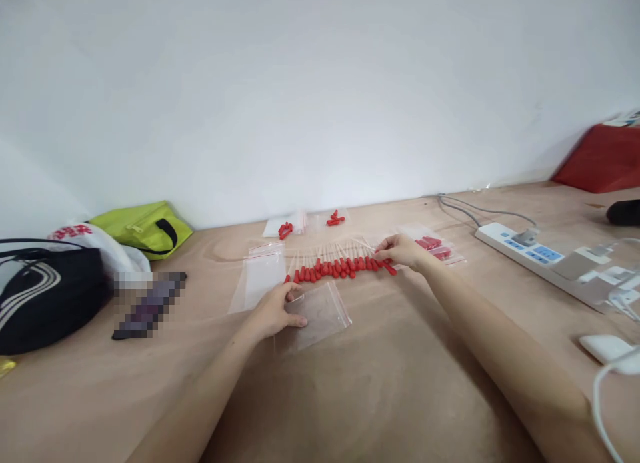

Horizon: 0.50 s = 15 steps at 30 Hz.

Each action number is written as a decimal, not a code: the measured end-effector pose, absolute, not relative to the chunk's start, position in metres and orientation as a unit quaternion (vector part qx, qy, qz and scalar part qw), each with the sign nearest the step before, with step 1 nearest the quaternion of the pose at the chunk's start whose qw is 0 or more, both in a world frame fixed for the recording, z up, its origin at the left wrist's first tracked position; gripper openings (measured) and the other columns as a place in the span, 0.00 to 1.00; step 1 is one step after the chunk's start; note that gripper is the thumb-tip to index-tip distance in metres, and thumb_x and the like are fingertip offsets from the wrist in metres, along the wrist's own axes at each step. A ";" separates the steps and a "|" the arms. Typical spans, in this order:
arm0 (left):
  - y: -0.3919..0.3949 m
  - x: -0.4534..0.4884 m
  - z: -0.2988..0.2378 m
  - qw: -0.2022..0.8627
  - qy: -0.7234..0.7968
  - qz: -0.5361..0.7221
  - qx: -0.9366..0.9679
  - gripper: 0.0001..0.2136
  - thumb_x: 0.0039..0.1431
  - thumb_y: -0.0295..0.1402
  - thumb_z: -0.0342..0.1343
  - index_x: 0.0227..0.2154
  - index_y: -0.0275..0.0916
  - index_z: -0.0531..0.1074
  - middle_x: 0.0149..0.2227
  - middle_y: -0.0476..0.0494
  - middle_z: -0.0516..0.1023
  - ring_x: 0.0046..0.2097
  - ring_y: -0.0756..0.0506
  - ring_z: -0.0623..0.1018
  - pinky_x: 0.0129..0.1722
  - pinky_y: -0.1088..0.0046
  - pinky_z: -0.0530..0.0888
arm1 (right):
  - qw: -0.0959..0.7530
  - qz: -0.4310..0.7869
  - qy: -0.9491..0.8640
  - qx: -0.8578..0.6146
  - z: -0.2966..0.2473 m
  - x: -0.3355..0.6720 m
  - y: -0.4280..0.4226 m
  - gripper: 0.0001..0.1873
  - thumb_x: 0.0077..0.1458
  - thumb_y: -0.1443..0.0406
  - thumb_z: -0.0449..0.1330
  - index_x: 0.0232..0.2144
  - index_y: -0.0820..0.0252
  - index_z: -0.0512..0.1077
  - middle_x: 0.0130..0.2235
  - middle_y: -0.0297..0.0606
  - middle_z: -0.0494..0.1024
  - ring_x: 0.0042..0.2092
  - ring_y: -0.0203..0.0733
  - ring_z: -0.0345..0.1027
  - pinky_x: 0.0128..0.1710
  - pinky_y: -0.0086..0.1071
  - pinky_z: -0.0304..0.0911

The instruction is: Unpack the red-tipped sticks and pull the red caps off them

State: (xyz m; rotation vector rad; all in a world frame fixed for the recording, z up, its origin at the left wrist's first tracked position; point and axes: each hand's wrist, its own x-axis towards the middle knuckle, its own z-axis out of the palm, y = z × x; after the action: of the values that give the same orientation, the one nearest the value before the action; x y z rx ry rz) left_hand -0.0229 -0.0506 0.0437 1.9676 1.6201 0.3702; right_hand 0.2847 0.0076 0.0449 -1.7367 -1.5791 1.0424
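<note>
A row of thin pale sticks with red tips lies side by side on the table, the tips toward me. At its right end my right hand is closed in a pinch on a red-tipped stick, with red tips just below the fingers. My left hand is by the left end of the row, thumb and forefinger apart. Under and beside it lies a clear zip bag, with the thumb over its left part. More clear zip bags lie flat just behind the left hand.
Two small piles of red pieces lie on bags near the wall. Another bag with red pieces is beyond my right hand. A power strip with plugs and cables is to the right; a black bag and green pouch are left.
</note>
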 end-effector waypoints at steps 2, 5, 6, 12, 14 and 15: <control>-0.051 -0.023 0.043 0.292 0.621 0.129 0.716 0.26 0.27 0.36 0.65 0.36 0.39 0.68 0.28 0.52 0.68 0.30 0.48 0.69 0.28 0.75 0.64 | 0.285 0.350 -0.580 -0.678 0.045 0.272 0.020 0.05 0.40 0.67 0.59 0.24 0.65 0.72 0.19 0.35 0.72 0.20 0.32 0.64 0.20 0.24 0.58; -0.054 -0.021 0.044 0.305 0.612 0.126 0.718 0.15 0.31 0.38 0.62 0.26 0.38 0.68 0.22 0.55 0.65 0.26 0.50 0.66 0.25 0.77 0.61 | 0.282 0.296 -0.584 -0.701 0.042 0.254 0.031 0.05 0.39 0.69 0.58 0.22 0.64 0.73 0.20 0.37 0.73 0.24 0.36 0.67 0.23 0.25 0.58; -0.055 -0.020 0.045 0.315 0.604 0.127 0.721 0.13 0.34 0.39 0.61 0.22 0.38 0.67 0.20 0.55 0.64 0.25 0.50 0.65 0.24 0.77 0.60 | 0.280 0.279 -0.589 -0.705 0.041 0.249 0.033 0.04 0.39 0.69 0.58 0.22 0.64 0.73 0.20 0.38 0.74 0.26 0.37 0.68 0.24 0.25 0.58; -0.047 -0.028 0.059 0.400 0.589 0.226 0.665 0.16 0.37 0.46 0.57 0.19 0.38 0.64 0.16 0.55 0.62 0.21 0.53 0.62 0.22 0.78 0.59 | 0.266 0.195 -0.599 -0.730 0.040 0.249 0.032 0.08 0.43 0.65 0.55 0.24 0.62 0.74 0.29 0.44 0.76 0.34 0.42 0.70 0.31 0.28 0.59; -0.037 -0.039 0.062 0.398 0.620 0.301 0.605 0.18 0.34 0.48 0.58 0.21 0.38 0.64 0.17 0.55 0.63 0.20 0.53 0.63 0.21 0.78 0.59 | 0.260 0.165 -0.584 -0.751 0.041 0.255 0.027 0.10 0.44 0.64 0.55 0.29 0.61 0.74 0.34 0.45 0.76 0.38 0.45 0.69 0.33 0.30 0.60; -0.031 -0.046 0.062 0.383 0.643 0.347 0.566 0.19 0.32 0.48 0.58 0.22 0.38 0.64 0.18 0.55 0.64 0.20 0.53 0.64 0.20 0.79 0.59 | 0.251 0.149 -0.577 -0.763 0.042 0.257 0.025 0.11 0.44 0.63 0.54 0.30 0.60 0.74 0.35 0.45 0.76 0.39 0.46 0.69 0.33 0.31 0.60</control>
State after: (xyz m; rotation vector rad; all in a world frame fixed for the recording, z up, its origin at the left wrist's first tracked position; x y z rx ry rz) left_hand -0.0461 -0.0312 0.0617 1.4435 1.6387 0.8841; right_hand 0.2572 0.0247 0.0419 -2.0755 -1.5702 0.4051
